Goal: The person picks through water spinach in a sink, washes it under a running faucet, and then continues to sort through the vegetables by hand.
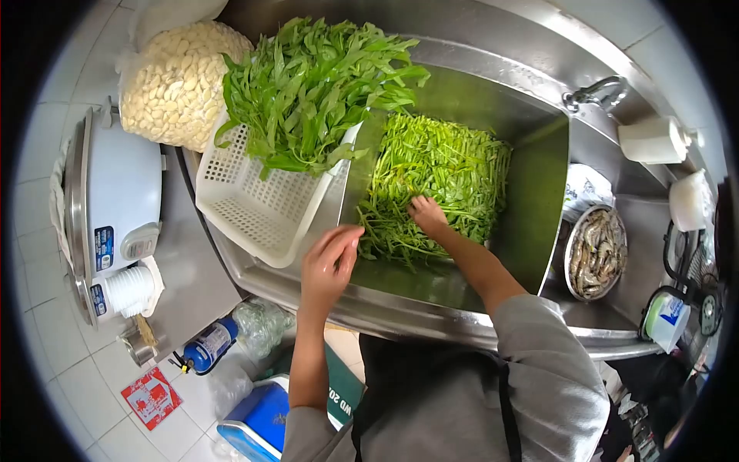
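Note:
Cut green stems and leaves [446, 162] fill the bottom of a steel sink basin [539, 169]. My right hand [427, 214] reaches down into them, its fingers bent against the stems; what it grips, if anything, is too small to tell. Over the basin's near left edge is my left hand [331, 258], raised, with its fingers extended and nothing held in it. A white perforated basket [262, 204] rests at the sink's left side, touching the rim. Long leafy greens [308, 92] are heaped in its far part and hang over toward the basin.
A bag of pale cloves [181, 85] stands behind the basket. At right, a bowl of shrimp [595, 252] sits in a second basin, below a faucet [596, 94]. A large pale-blue appliance [127, 192] is on the left counter. A blue cooler [258, 416] stands on the floor.

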A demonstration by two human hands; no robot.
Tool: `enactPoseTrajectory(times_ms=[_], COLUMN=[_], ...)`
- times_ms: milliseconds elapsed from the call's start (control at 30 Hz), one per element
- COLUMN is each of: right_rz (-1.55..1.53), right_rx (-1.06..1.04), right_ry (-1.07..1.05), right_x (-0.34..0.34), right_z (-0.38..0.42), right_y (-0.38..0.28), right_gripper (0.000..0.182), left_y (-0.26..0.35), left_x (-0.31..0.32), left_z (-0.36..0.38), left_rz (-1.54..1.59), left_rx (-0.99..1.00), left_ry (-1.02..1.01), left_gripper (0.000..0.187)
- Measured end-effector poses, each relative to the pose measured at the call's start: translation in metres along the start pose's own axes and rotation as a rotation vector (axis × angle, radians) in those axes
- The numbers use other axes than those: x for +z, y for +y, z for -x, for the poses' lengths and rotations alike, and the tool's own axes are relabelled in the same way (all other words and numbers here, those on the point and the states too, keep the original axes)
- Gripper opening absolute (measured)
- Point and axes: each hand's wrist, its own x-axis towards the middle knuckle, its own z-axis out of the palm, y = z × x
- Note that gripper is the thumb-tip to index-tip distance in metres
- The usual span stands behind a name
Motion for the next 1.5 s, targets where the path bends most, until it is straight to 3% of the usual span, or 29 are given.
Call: enactPoseTrajectory(times_ms=[67, 100, 200, 267, 300, 367, 400, 433, 500, 633, 700, 800, 1033, 1067, 1133, 1167, 1233, 1267, 1333, 1433, 1500], right_rz=[0.114, 0.16, 0.087, -0.19, -0.188, -0.804, -0.921, -0.918, -1.009, -0.946, -0.684, -0.764, -0.951, -0.945, -1.154, -1.151, -0.989, -0.958, -0.646, -0.573, -0.656], right_rx=[-0.037, -0.076, -0.173, -0.086, -0.095, 0.154, 0.099, 0.09, 0.029, 0.089, 0.051, -0.018, -0.114, -0.117, 0.05, 0.048, 0.287, 0.186, 0.166, 0.204, 0.167], right_ry=[-0.06, -0.001, 0.143, 0.185, 0.183, -0.05, -0.027, -0.029, 0.325, 0.218, -0.137, -0.185, 0.022, 0.017, -0.219, -0.22, 0.141, 0.185, 0.23, 0.047, 0.047], right_x=[0.007, 0.011, 0.016, 0.013, 0.015, 0.027, 0.039, 0.048, 0.063, 0.077, 0.081, 0.076, 0.024, 0.011, -0.029, -0.018, -0.003, -0.005, 0.002, 0.01, 0.045], right_z=[-0.008, -0.008, 0.005, 0.019, 0.024, 0.029, 0.024, 0.015, -0.007, -0.043, -0.056, -0.042, 0.062, 0.073, 0.084, 0.082, 0.072, 0.051, 0.011, -0.03, -0.036], right_y=[0.003, 0.004, -0.004, -0.021, -0.031, -0.046, -0.049, -0.055, -0.078, -0.097, -0.097, -0.1, -0.054, -0.048, -0.038, -0.041, -0.049, -0.042, -0.043, -0.065, -0.085], right_gripper=[0.022, 0.021, 0.021, 0.023, 0.023, 0.032, 0.046, 0.046, 0.054, 0.063, 0.064, 0.058, 0.051, 0.051, 0.055, 0.055, 0.057, 0.058, 0.057, 0.058, 0.058], left_y=[-0.005, -0.007, -0.017, -0.021, -0.024, -0.028, -0.029, -0.032, -0.039, -0.044, -0.045, -0.046, -0.05, -0.05, -0.05, -0.05, -0.05, -0.05, -0.049, -0.049, -0.051], left_x=[-0.005, -0.007, -0.012, -0.014, -0.014, -0.012, -0.012, -0.01, -0.006, -0.003, -0.002, -0.003, -0.003, -0.003, -0.004, -0.004, -0.004, -0.003, -0.003, -0.002, -0.002], left_z=[0.018, 0.025, 0.04, 0.044, 0.047, 0.049, 0.05, 0.05, 0.058, 0.066, 0.065, 0.067, 0.065, 0.065, 0.064, 0.065, 0.065, 0.064, 0.064, 0.063, 0.063], left_rz=[-0.01, -0.007, -0.035, -0.044, -0.025, -0.005, 0.002, 0.006, -0.045, -0.16, -0.173, -0.184, -0.171, -0.167, -0.156, -0.155, -0.154, -0.154, -0.162, -0.172, -0.184], left_rx=[-0.087, -0.161, -0.13, -0.137, -0.148, -0.164, -0.172, -0.178, -0.143, -0.065, -0.061, -0.062, -0.026, -0.029, -0.032, -0.034, -0.055, -0.057, -0.064, -0.077, -0.062], left_ry=[-0.03, -0.06, -0.022, -0.005, 0.014, 0.044, 0.04, 0.037, 0.044, 0.051, 0.058, 0.066, 0.134, 0.14, 0.137, 0.141, 0.134, 0.138, 0.134, 0.114, 0.113], left_gripper=[0.016, 0.016, 0.021, 0.024, 0.025, 0.026, 0.027, 0.028, 0.028, 0.03, 0.029, 0.029, 0.027, 0.027, 0.027, 0.027, 0.027, 0.027, 0.027, 0.027, 0.027])
